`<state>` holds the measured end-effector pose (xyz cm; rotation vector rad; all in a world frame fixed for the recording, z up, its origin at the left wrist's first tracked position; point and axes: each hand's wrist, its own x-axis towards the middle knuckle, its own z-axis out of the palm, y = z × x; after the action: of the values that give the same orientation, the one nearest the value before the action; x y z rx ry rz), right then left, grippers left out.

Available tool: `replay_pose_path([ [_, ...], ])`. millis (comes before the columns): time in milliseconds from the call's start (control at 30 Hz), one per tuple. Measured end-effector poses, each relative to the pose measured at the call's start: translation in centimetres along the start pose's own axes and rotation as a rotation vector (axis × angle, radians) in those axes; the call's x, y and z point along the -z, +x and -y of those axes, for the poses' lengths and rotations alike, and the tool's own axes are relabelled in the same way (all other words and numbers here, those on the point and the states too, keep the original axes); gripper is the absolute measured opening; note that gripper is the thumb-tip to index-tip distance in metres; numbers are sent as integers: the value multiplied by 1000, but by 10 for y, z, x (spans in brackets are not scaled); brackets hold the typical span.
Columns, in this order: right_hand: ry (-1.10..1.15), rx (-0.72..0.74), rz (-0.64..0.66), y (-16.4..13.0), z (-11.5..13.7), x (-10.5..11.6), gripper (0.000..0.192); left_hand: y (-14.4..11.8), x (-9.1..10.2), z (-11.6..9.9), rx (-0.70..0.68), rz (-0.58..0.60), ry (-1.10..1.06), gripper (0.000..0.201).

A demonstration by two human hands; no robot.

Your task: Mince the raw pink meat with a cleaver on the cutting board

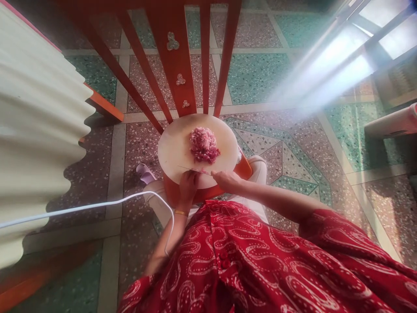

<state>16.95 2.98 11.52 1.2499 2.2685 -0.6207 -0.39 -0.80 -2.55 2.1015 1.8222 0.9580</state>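
A round pale cutting board (169, 150) rests on the seat of a red-orange wooden chair. At its middle is a heap of small pink and dark red pieces (203, 143), perhaps chopped raw meat; I cannot tell for sure. My right hand (226, 179) is closed round the handle of a knife (200, 171), whose thin blade points left across the near part of the board. Beside the blade, at the board's near edge, my left hand (189, 182) has its fingers curled down. What they hold is hidden. A few pink bits lie by the blade.
The slatted chair back (174, 56) rises behind the board. A white cable (97, 208) runs from the left to my left arm. A pale wavy-edged cloth (42, 117) hangs at the left. A lilac slipper (145, 174) shows on the terrazzo floor (257, 78).
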Motion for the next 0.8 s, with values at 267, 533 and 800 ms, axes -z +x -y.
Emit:
replay_pose_path([
  [267, 27, 100, -59, 42, 20, 2, 36, -2, -3, 5, -2, 14, 41, 20],
  [533, -110, -45, 44, -4, -42, -15, 32, 0, 1, -2, 48, -12, 11, 19],
  [800, -33, -9, -57, 2, -19, 4, 31, -2, 15, -10, 31, -22, -69, 21],
])
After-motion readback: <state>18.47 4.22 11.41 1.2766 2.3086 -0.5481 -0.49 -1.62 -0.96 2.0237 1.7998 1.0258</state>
